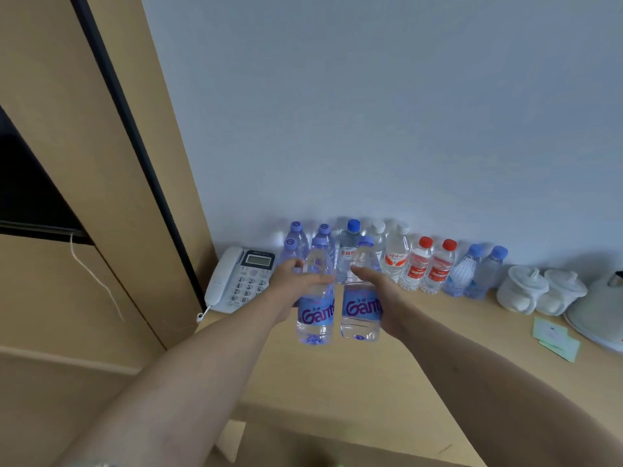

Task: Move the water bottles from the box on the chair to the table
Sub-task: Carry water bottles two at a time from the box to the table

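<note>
My left hand grips a clear water bottle with a blue label and purple cap. My right hand grips a second bottle of the same kind. Both bottles are upright, side by side, over the wooden table. A row of several water bottles with purple, blue, white and red caps stands on the table along the back wall. The box and the chair are out of sight.
A white desk telephone sits at the table's left end by a wooden panel. Two white lidded cups, a white kettle and green cards lie to the right.
</note>
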`<state>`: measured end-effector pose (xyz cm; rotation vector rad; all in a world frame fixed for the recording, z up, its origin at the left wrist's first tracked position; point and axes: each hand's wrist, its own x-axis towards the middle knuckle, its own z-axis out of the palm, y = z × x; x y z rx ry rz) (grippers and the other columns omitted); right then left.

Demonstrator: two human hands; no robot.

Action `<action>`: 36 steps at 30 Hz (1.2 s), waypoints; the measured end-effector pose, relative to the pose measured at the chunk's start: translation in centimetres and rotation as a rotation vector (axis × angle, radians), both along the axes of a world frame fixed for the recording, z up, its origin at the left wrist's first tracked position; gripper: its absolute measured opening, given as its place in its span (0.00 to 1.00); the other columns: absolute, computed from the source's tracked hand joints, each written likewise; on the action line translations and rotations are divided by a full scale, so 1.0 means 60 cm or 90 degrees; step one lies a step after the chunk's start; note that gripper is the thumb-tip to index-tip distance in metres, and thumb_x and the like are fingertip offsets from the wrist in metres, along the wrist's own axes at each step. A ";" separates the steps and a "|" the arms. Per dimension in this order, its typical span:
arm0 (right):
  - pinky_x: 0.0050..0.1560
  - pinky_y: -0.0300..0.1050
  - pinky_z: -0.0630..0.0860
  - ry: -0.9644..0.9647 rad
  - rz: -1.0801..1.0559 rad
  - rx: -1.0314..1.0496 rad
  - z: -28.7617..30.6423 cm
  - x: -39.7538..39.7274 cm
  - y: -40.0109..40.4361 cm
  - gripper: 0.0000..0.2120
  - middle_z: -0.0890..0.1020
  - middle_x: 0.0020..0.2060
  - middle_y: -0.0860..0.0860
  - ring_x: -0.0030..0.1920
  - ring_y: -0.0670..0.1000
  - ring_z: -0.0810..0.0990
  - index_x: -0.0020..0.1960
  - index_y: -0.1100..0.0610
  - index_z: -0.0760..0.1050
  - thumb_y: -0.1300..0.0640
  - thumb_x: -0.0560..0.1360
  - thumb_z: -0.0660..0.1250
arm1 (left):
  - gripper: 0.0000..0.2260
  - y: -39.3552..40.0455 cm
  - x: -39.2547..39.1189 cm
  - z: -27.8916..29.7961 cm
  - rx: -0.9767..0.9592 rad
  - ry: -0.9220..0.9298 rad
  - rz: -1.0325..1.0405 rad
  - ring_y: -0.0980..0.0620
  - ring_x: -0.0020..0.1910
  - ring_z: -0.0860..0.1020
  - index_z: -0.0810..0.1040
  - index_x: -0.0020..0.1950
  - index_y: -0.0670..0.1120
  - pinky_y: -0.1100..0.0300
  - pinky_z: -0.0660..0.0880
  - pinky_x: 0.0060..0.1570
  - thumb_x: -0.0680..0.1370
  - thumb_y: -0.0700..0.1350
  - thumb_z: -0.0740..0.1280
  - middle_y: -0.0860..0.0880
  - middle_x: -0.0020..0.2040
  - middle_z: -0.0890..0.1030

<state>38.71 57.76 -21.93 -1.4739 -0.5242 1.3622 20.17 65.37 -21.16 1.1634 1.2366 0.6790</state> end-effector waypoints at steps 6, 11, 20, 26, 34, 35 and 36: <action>0.38 0.51 0.83 -0.056 -0.011 0.031 -0.023 0.030 0.075 0.25 0.89 0.44 0.56 0.44 0.58 0.89 0.62 0.53 0.73 0.49 0.70 0.80 | 0.32 0.067 0.033 -0.023 0.078 0.089 -0.037 0.51 0.54 0.82 0.75 0.58 0.54 0.52 0.82 0.49 0.60 0.44 0.86 0.52 0.59 0.81; 0.41 0.47 0.81 -0.193 0.014 0.019 -0.058 0.059 0.122 0.28 0.88 0.44 0.53 0.42 0.53 0.88 0.59 0.57 0.76 0.57 0.63 0.83 | 0.31 0.108 0.073 -0.036 0.196 0.264 -0.105 0.52 0.53 0.79 0.73 0.57 0.55 0.61 0.73 0.44 0.61 0.45 0.85 0.55 0.57 0.77; 0.54 0.56 0.83 -0.411 0.094 -0.002 -0.091 0.078 0.168 0.26 0.84 0.49 0.53 0.51 0.54 0.84 0.56 0.56 0.79 0.55 0.61 0.85 | 0.28 0.148 0.100 -0.067 0.307 0.466 -0.188 0.44 0.50 0.81 0.73 0.60 0.48 0.50 0.80 0.48 0.64 0.43 0.81 0.47 0.52 0.83; 0.50 0.55 0.84 -0.459 0.084 -0.026 -0.102 0.079 0.186 0.16 0.86 0.41 0.50 0.45 0.52 0.85 0.46 0.52 0.81 0.56 0.61 0.84 | 0.21 0.155 0.109 -0.086 0.341 0.461 -0.160 0.45 0.46 0.81 0.74 0.55 0.45 0.55 0.76 0.43 0.66 0.40 0.78 0.46 0.47 0.83; 0.50 0.57 0.83 -0.491 0.062 -0.033 -0.102 0.066 0.203 0.19 0.86 0.44 0.54 0.47 0.56 0.84 0.48 0.58 0.81 0.60 0.60 0.84 | 0.19 0.169 0.121 -0.088 0.333 0.441 -0.119 0.43 0.50 0.81 0.77 0.55 0.42 0.55 0.77 0.47 0.67 0.37 0.78 0.44 0.51 0.83; 0.50 0.57 0.83 -0.494 0.058 -0.033 -0.102 0.066 0.205 0.18 0.85 0.43 0.53 0.47 0.56 0.84 0.47 0.56 0.80 0.60 0.60 0.83 | 0.19 0.170 0.123 -0.087 0.332 0.432 -0.112 0.43 0.50 0.81 0.76 0.56 0.42 0.54 0.78 0.47 0.68 0.36 0.77 0.44 0.50 0.83; 0.49 0.57 0.83 -0.497 0.057 -0.030 -0.101 0.066 0.207 0.17 0.84 0.42 0.52 0.46 0.56 0.84 0.45 0.54 0.79 0.61 0.60 0.83 | 0.18 0.171 0.124 -0.086 0.330 0.419 -0.102 0.43 0.49 0.81 0.76 0.56 0.42 0.53 0.78 0.46 0.69 0.35 0.76 0.44 0.50 0.82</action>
